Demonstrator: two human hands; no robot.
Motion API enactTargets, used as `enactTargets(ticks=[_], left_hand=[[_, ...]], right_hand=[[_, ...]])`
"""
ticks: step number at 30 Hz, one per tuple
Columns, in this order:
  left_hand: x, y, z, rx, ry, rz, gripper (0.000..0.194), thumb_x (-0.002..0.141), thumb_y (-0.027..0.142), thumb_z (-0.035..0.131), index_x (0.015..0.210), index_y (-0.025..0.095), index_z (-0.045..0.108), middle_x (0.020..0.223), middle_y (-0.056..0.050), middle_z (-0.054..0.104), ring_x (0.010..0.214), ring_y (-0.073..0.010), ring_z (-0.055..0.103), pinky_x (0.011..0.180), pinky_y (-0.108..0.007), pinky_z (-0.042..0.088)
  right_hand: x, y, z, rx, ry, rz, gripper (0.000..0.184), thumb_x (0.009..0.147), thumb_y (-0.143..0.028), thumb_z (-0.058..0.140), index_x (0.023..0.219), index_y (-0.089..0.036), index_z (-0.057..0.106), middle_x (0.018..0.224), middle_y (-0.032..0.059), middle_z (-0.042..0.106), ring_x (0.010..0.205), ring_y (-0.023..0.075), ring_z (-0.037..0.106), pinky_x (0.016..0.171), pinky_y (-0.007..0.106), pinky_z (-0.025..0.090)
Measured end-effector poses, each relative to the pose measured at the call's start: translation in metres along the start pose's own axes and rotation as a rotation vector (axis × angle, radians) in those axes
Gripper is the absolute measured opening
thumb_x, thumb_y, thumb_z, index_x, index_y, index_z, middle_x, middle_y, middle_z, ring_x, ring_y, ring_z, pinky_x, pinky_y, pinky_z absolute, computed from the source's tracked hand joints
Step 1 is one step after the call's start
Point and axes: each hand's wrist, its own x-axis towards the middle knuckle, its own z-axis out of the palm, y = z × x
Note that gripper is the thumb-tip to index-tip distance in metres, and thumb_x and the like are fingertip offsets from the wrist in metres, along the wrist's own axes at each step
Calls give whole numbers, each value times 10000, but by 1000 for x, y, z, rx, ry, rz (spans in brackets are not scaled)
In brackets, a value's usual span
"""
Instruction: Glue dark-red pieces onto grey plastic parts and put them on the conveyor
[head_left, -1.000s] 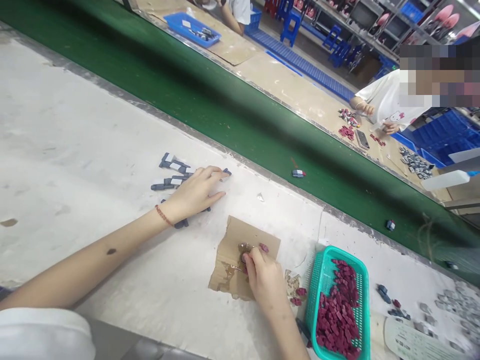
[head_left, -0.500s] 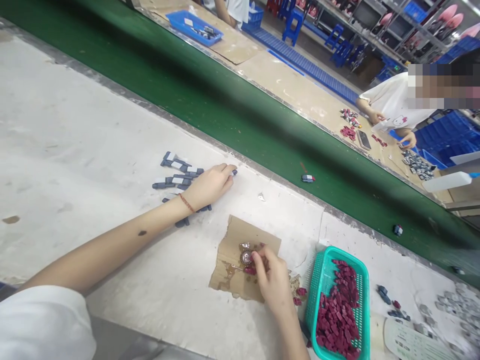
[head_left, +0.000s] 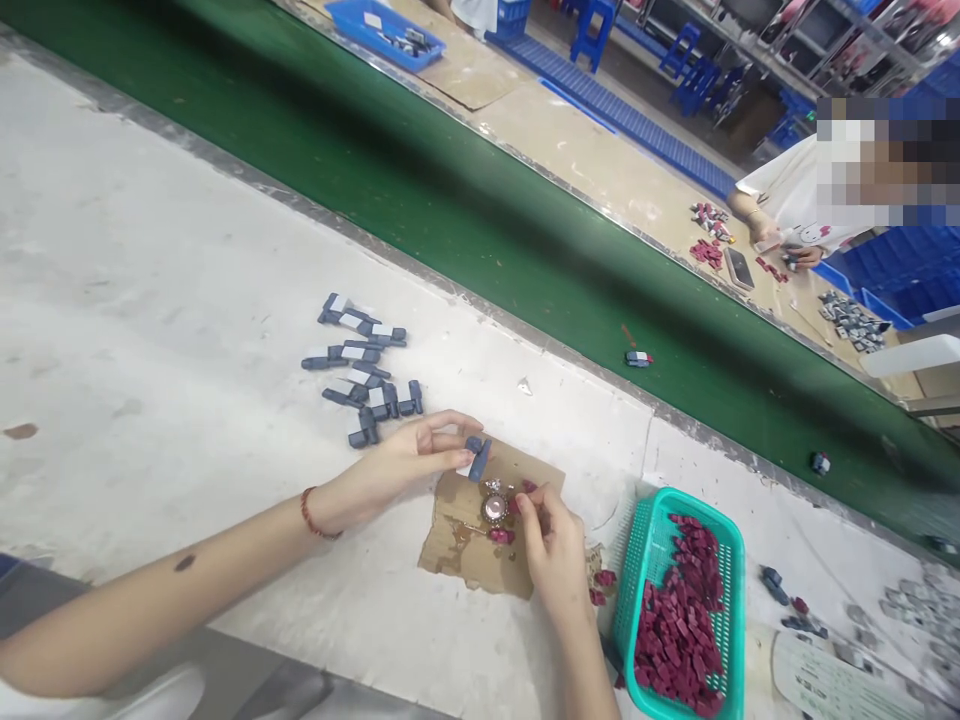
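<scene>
Presently, the step in hand appeared to be the bringing together of two parts. The left hand (head_left: 411,460) held a blue-grey block (head_left: 478,460) above the far part of the cardboard (head_left: 444,500), fingers clamped on it. The right hand (head_left: 556,535) was just beside the round metal dish (head_left: 495,510), thumb and forefinger closed on what looked like a red piece (head_left: 515,504). Block and red piece were apart. In judgement, the next move called for a steady hold on the block, alignment of the red piece with it, and clearance from the wet patch (head_left: 460,536) on the cardboard.

Other blocks (head_left: 382,402) lay in loose rows on the counter (head_left: 187,330), beyond the left forearm. Many red pieces (head_left: 679,630) lay in a green basket (head_left: 739,600) to the right of the right hand.

Visibility was limited as follows. The right fingers covered most of the gripped red piece, so its shape and facing could not be read. The contents of the dish could not be confirmed. The basket was cut off at the lower edge, and the grey pieces (head_left: 907,610) at far right were blurred
</scene>
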Motion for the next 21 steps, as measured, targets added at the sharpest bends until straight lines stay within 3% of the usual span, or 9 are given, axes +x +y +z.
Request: enactTargets(ticks=[4,10,14,17,21], left_hand=[[-1,-9,1,-181,-22,-101,460,684,328,835,1093,209,662,1114,-54,686,826,-158,670,763,-273,523],[-2,-23,2,-294,-64,-177,384,670,282,858,1005,190,693,1065,-55,693,847,-157,669,835,-291,523],[-3,-26,3,-246,-167,-140,457,638,317,879,1027,164,693,902,-44,700,748,-149,642,723,-277,506],[-3,-26,5,-177,-204,-122,445,688,365,838,1053,161,685,752,-9,682,683,-138,619,690,-274,491],[-5,-26,6,-27,-244,-66,400,749,405,767,1061,168,688,702,-7,679,668,-161,621,686,-301,503]], right_hand=[[-2,1,1,93,67,49,302,924,-420,501,713,-210,553,577,-24,552,522,131,486,515,243,372],[-3,-13,4,369,184,54,355,881,-507,569,697,-204,584,553,-28,526,502,124,488,484,234,402],[1,-22,7,446,122,39,303,858,-482,619,762,-196,640,605,-4,598,532,132,538,498,239,436],[3,-25,10,448,76,20,258,864,-446,619,778,-205,651,662,12,640,570,140,573,533,247,467],[4,-27,10,400,11,-52,239,899,-411,570,778,-217,641,687,21,658,603,154,601,570,262,492]])
